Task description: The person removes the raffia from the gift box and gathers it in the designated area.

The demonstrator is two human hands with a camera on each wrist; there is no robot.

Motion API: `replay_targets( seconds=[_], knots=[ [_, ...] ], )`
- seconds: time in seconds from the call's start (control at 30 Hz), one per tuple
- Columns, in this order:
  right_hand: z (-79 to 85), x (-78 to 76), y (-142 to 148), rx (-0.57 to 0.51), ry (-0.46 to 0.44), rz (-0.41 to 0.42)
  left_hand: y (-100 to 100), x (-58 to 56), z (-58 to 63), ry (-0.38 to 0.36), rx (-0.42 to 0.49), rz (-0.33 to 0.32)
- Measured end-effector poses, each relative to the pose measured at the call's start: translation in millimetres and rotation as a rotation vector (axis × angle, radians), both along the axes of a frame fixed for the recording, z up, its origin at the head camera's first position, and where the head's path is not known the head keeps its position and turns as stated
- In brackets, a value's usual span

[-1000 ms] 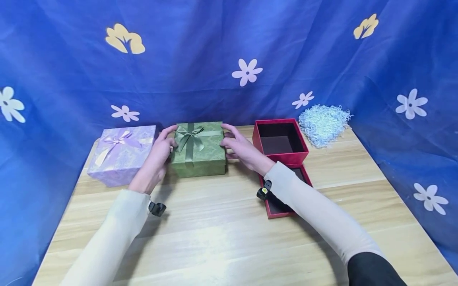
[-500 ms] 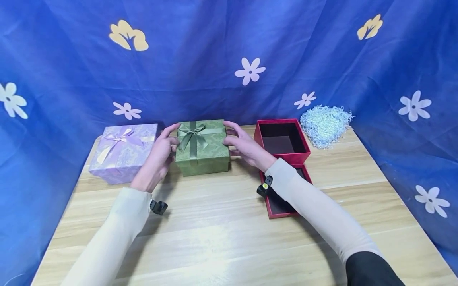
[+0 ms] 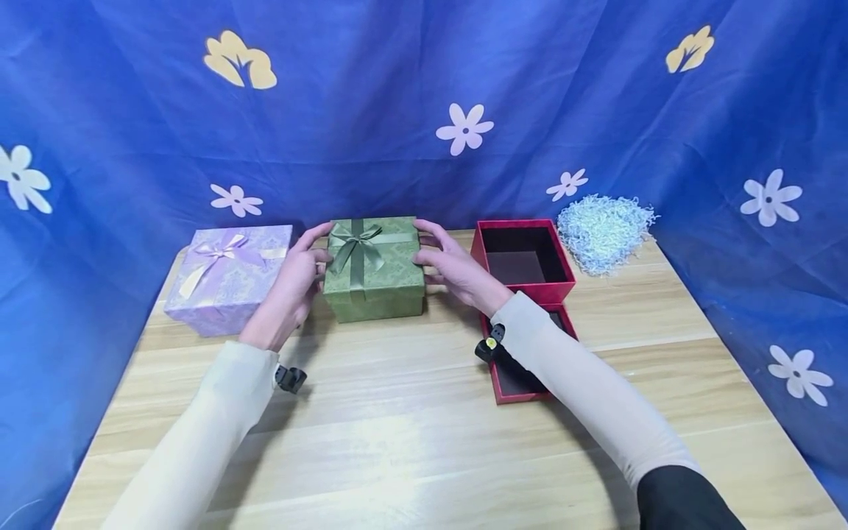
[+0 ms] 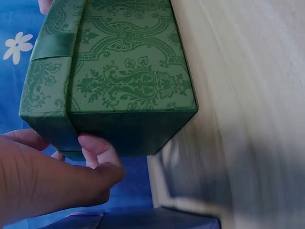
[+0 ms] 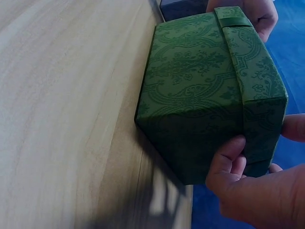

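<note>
A green gift box (image 3: 391,274) with a green ribbon bow stands at the back of the table, its lid (image 4: 47,90) seated on it. My left hand (image 3: 290,283) holds its left end, thumb bent against the side at the lid's lower edge and fingers at the back corner. At the opposite end my right hand (image 3: 458,271) grips in the same way, and the right wrist view shows its thumb (image 5: 231,150) just at the lid's edge. Both hands' rear fingers are partly hidden behind the box.
A lilac gift box (image 3: 245,283) with a bow stands to the left. On the right are an open red box (image 3: 530,294) and its red lid (image 3: 520,398), partly under my right forearm. Pale blue shredded paper (image 3: 606,228) lies behind them, near a blue curtain (image 3: 364,110).
The green box's front has turned slightly and shifted a touch to the right, with both hands staying at its ends. The head view has also drifted a little.
</note>
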State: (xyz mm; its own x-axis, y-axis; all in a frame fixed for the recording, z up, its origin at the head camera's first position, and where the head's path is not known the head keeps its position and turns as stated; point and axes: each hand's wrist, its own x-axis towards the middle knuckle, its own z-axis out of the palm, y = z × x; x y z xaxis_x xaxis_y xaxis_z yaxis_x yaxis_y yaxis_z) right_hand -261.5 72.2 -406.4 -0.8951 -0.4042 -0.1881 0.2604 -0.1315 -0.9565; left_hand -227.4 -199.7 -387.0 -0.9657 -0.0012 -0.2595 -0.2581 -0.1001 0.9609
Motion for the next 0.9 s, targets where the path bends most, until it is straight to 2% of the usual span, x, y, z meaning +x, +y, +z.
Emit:
replay_targets(
  seconds=[0.27,0.47,0.63,0.9],
  knots=[
    [5.2,0.7,1.4,-0.027,0.003,-0.012,-0.3,1.4,5.0,0.062,0.017,-0.005],
    [12.5,2.7,-0.1,-0.013,0.044,-0.055,-0.7,2.6,10.8,0.088,0.093,0.032],
    [18.2,5.5,3.2,-0.017,0.009,-0.076,-3.6,8.9,17.6,0.092,0.130,0.054],
    [26.7,9.5,12.1,-0.083,-0.048,-0.118,-12.5,19.9,31.2,0.067,0.247,0.017]
  ],
)
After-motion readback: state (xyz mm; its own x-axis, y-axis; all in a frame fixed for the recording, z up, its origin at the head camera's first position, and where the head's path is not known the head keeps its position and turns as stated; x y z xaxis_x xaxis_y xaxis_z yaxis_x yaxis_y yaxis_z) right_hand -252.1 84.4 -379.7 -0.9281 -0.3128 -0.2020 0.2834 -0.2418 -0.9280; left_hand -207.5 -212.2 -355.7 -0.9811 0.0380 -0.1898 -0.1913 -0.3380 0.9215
